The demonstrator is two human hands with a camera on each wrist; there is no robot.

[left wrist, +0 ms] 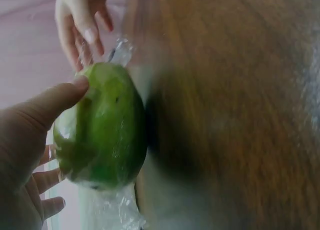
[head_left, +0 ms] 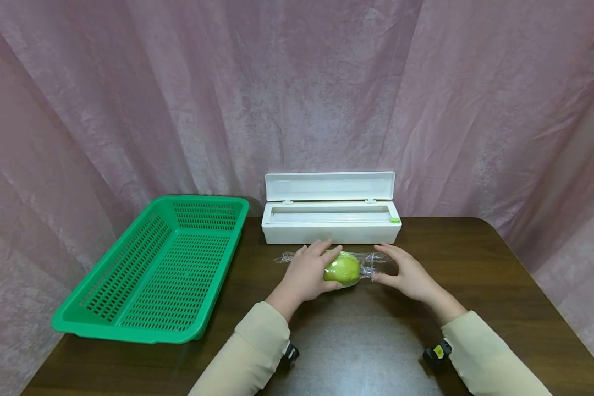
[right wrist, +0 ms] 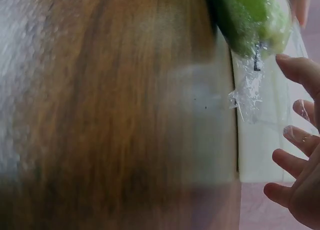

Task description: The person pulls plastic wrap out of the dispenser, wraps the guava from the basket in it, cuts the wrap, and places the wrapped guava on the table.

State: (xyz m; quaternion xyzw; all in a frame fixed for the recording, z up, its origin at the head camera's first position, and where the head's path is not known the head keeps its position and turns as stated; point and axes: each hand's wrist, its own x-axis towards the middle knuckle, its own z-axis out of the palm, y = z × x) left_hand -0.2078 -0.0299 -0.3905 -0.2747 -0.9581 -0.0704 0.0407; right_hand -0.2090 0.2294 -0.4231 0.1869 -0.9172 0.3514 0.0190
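Note:
A smooth green fruit (head_left: 344,269) wrapped in clear plastic film (head_left: 368,264) is near the middle of the table, with loose film ends sticking out at both sides. My left hand (head_left: 308,275) holds it from the left, thumb on the near side and fingers on the far side; the left wrist view shows the thumb pressing the fruit (left wrist: 107,130). At the right end is my right hand (head_left: 410,275), fingers spread and thumb tip close to the crumpled film tail. In the right wrist view that tail (right wrist: 250,92) hangs free beside the spread fingers (right wrist: 292,162).
Just behind the fruit stands a white film dispenser box (head_left: 331,233), its lid (head_left: 330,187) raised and a small green slider (head_left: 394,220) at its right end. A green slotted basket (head_left: 170,286) occupies the table's left side. Pink curtains (head_left: 326,82) hang behind the wooden table (head_left: 480,275).

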